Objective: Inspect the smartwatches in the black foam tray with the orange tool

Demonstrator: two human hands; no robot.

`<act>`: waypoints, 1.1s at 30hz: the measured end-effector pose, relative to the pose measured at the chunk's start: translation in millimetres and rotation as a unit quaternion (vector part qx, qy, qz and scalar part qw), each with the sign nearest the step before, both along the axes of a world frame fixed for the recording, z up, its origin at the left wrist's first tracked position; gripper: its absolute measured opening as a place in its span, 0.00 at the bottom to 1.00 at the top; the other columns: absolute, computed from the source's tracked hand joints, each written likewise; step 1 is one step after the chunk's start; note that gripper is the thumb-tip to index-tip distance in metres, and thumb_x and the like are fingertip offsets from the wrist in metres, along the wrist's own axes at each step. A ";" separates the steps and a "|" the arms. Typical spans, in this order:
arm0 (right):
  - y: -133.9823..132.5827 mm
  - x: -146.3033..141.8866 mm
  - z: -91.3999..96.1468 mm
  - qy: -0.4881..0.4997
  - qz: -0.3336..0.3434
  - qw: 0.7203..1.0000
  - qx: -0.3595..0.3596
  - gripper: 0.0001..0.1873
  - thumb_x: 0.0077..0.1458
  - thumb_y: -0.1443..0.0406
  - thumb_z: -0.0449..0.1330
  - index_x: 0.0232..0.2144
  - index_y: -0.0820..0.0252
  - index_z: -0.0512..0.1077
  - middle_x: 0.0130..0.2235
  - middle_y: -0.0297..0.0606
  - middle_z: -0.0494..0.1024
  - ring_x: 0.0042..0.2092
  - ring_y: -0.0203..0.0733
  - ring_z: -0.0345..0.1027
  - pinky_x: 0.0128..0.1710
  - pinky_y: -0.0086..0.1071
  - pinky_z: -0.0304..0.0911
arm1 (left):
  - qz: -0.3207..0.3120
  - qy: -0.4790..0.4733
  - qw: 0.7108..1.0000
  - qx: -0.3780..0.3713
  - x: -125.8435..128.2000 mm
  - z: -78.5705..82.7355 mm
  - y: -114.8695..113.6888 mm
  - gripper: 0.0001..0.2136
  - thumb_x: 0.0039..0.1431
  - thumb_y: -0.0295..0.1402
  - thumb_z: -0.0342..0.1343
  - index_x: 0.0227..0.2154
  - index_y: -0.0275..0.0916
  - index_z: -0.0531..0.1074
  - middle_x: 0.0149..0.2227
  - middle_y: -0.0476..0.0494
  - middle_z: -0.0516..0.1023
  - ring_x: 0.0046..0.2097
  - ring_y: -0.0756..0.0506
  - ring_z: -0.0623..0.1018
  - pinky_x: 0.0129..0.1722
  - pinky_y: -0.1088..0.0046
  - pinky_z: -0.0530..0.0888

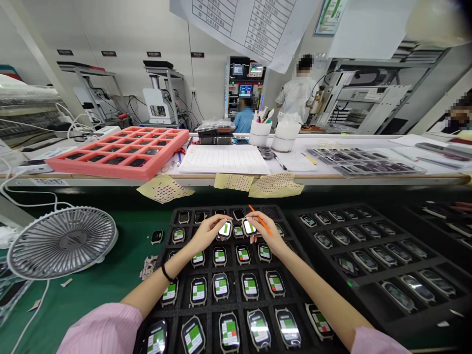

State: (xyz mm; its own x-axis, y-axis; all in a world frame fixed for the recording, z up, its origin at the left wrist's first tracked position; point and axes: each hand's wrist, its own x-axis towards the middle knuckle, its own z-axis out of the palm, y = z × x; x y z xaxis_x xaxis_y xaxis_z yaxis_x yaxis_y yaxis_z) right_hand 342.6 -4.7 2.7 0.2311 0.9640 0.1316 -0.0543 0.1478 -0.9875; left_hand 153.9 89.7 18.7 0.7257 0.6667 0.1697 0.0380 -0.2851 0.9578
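My left hand (210, 230) is closed on a smartwatch case (225, 229) without a strap, its lit screen showing white and green. In my right hand (268, 231) is a second smartwatch case (249, 226) with a similar screen. A thin orange stick (261, 220), perhaps a pen or stylus, also lies between the fingers of that hand. Both hands hover over a black foam tray (210, 309) near its far rows. Strapless watches sit in its compartments, many screens showing green and white blocks, some with a red block (275, 282). My forearms cover part of the tray.
At left stand a grey fan (62, 241) and a single watch (157, 237) on the green mat. Another black tray of watches (368, 258) lies right. The shelf ahead bears a pink foam tray (147, 169), paper sheets (224, 160) and clear plastic trays (365, 162). Two people are beyond.
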 end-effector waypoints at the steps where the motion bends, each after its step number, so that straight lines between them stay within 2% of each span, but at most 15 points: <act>1: 0.0 0.0 0.4 -0.001 -0.001 1.000 -0.001 0.12 0.53 0.56 0.60 0.35 0.57 0.68 0.23 0.29 0.71 0.16 0.34 0.66 0.15 0.27 0.59 | -0.005 0.002 1.000 -0.001 -0.1 0.2 -0.3 0.17 0.60 0.42 0.50 0.43 0.35 0.73 0.29 0.46 0.75 0.31 0.49 0.73 0.28 0.76 0.68; 3: 0.0 -0.3 1.3 -0.004 -0.002 1.000 0.001 0.12 0.53 0.57 0.60 0.35 0.57 0.68 0.22 0.28 0.70 0.17 0.34 0.66 0.15 0.27 0.59 | -0.018 0.003 1.000 -0.008 -0.2 -0.1 -0.8 0.18 0.59 0.42 0.51 0.46 0.36 0.71 0.30 0.46 0.75 0.30 0.49 0.73 0.28 0.76 0.69; 5: 0.3 -0.8 1.8 -0.006 0.000 1.000 0.006 0.12 0.52 0.58 0.61 0.36 0.57 0.68 0.23 0.27 0.69 0.18 0.34 0.68 0.16 0.26 0.59 | -0.033 0.004 0.999 -0.016 -0.3 -1.5 -0.9 0.19 0.59 0.41 0.52 0.50 0.37 0.69 0.35 0.44 0.75 0.33 0.49 0.73 0.28 0.76 0.70; 9: 1.9 -1.7 0.9 -0.004 0.018 1.000 0.008 0.17 0.48 0.60 0.65 0.39 0.56 0.65 0.33 0.32 0.73 0.22 0.35 0.71 0.16 0.25 0.59 | -0.061 0.007 0.998 -0.020 -0.1 -7.0 -0.1 0.22 0.57 0.38 0.55 0.54 0.41 0.63 0.48 0.40 0.72 0.39 0.47 0.74 0.29 0.77 0.71; 12: 3.3 -1.8 -0.8 0.000 0.030 1.000 0.008 0.22 0.44 0.63 0.67 0.41 0.55 0.64 0.38 0.35 0.73 0.23 0.34 0.72 0.16 0.24 0.59 | -0.077 -0.004 0.997 -0.021 0.4 -10.5 0.6 0.24 0.56 0.38 0.56 0.56 0.42 0.61 0.52 0.38 0.68 0.40 0.47 0.73 0.26 0.79 0.69; 16: 3.9 -1.2 -2.2 0.004 0.030 0.999 0.012 0.24 0.42 0.64 0.68 0.42 0.54 0.63 0.39 0.35 0.73 0.24 0.34 0.71 0.16 0.24 0.60 | -0.080 -0.003 0.996 -0.039 1.1 -10.0 0.4 0.27 0.56 0.40 0.55 0.58 0.40 0.58 0.45 0.38 0.71 0.37 0.47 0.73 0.22 0.80 0.66; 18: 3.6 -1.0 -1.9 0.003 0.023 1.000 0.012 0.24 0.42 0.64 0.68 0.41 0.54 0.64 0.39 0.35 0.73 0.23 0.33 0.71 0.16 0.24 0.59 | -0.065 0.004 0.997 -0.038 0.9 -7.7 0.4 0.26 0.57 0.42 0.53 0.57 0.39 0.60 0.39 0.42 0.72 0.31 0.50 0.72 0.21 0.80 0.65; 22: 1.9 -1.1 0.4 -0.005 -0.004 1.000 0.004 0.20 0.45 0.60 0.67 0.39 0.56 0.65 0.32 0.31 0.72 0.20 0.31 0.68 0.14 0.24 0.56 | -0.027 0.024 0.999 -0.009 -0.4 -1.8 0.5 0.21 0.60 0.43 0.49 0.51 0.37 0.67 0.28 0.50 0.70 0.20 0.56 0.62 0.20 0.79 0.62; 24: 0.7 -1.3 2.0 -0.011 -0.017 1.000 0.001 0.16 0.48 0.58 0.65 0.37 0.56 0.66 0.27 0.28 0.70 0.18 0.31 0.66 0.14 0.25 0.55 | -0.014 0.031 0.999 -0.005 -0.6 0.5 0.2 0.19 0.60 0.43 0.49 0.47 0.36 0.70 0.28 0.49 0.71 0.20 0.56 0.62 0.19 0.80 0.60; 27: -0.7 -1.6 4.3 -0.016 -0.031 0.999 0.000 0.13 0.51 0.57 0.62 0.35 0.57 0.67 0.22 0.25 0.66 0.15 0.30 0.62 0.14 0.25 0.54 | -0.002 0.024 1.000 -0.006 0.2 1.6 -0.7 0.17 0.59 0.43 0.49 0.41 0.35 0.73 0.31 0.46 0.74 0.25 0.53 0.67 0.20 0.80 0.63; 30: -1.3 -2.7 5.9 -0.011 -0.030 0.999 0.002 0.12 0.53 0.56 0.60 0.34 0.57 0.67 0.21 0.26 0.66 0.15 0.31 0.61 0.14 0.27 0.54 | 0.008 0.022 1.000 -0.003 1.3 -0.5 -1.0 0.15 0.57 0.43 0.52 0.37 0.35 0.74 0.31 0.45 0.75 0.29 0.50 0.71 0.22 0.80 0.67; 33: -1.9 -4.4 7.1 -0.006 -0.014 1.000 0.003 0.12 0.54 0.55 0.58 0.35 0.56 0.67 0.22 0.28 0.67 0.18 0.34 0.65 0.14 0.27 0.55 | 0.010 0.032 0.999 0.005 1.7 -4.1 -0.1 0.15 0.56 0.43 0.54 0.36 0.35 0.73 0.31 0.45 0.75 0.28 0.51 0.70 0.22 0.79 0.68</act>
State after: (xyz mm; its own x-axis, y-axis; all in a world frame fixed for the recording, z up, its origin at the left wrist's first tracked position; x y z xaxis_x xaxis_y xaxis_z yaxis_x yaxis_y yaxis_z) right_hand 338.2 -6.6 9.8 0.2567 0.9563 0.1401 -0.0387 0.1550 -0.9872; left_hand 155.6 89.5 14.7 0.7219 0.6798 0.1293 0.1058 -0.2931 0.9502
